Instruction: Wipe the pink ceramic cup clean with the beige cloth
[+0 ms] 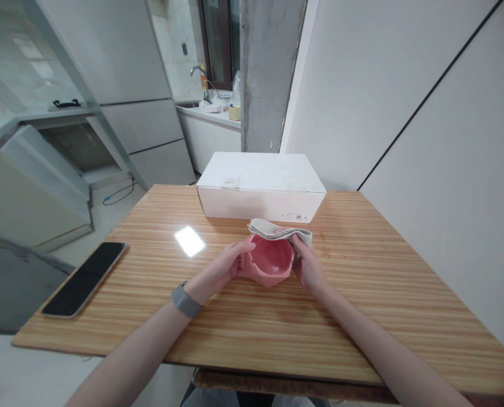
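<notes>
A pink bowl [271, 259] with angular sides is held just above the wooden table [362, 305], tilted toward me. My left hand [222, 268] grips its left side, thumb on the rim. My right hand [306, 265] is closed on a folded grey-white cloth [277, 229] that lies over the bowl's far rim and right side. A grey band sits on my left wrist.
A closed white cardboard box [260, 186] stands just behind the bowl. A black phone [84, 278] lies face up near the table's left edge. A white wall runs along the right side. Behind are cabinets, a concrete pillar and a sink counter.
</notes>
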Tool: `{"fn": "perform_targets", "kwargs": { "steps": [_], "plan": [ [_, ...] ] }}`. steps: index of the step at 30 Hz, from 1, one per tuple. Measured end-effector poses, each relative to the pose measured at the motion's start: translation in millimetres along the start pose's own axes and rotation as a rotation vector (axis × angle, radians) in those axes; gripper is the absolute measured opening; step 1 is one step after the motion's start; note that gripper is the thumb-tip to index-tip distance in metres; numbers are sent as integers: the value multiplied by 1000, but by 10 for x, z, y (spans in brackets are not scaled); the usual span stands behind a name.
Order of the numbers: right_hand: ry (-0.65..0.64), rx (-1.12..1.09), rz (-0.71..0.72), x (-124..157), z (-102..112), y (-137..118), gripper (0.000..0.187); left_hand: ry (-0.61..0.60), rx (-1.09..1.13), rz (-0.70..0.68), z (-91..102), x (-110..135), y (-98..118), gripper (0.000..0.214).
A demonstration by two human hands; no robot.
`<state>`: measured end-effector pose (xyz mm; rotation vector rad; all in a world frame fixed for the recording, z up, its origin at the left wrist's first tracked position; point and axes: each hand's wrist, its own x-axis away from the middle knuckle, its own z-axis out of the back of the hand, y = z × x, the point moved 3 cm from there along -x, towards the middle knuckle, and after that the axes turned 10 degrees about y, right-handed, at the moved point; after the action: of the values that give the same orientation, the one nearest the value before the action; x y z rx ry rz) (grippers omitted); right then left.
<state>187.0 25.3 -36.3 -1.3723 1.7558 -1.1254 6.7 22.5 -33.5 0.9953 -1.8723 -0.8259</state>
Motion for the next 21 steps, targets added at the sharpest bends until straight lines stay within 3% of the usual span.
{"fn": "perform_targets", "kwargs": {
  "steps": [9,12,17,21],
  "plan": [
    [-43,50,137,35,-11,-4,29,94,117,-94,-151,58,30,24],
    [-41,79,202,49,-30,-26,30,47,183,-113,-205,86,43,29],
    [4,74,135,5,36,-47,29,-75,125,-59,-225,99,8,44],
    [-64,65,49,23,36,-68,28,-114,75,11,-145,67,0,43]
  ]
}}
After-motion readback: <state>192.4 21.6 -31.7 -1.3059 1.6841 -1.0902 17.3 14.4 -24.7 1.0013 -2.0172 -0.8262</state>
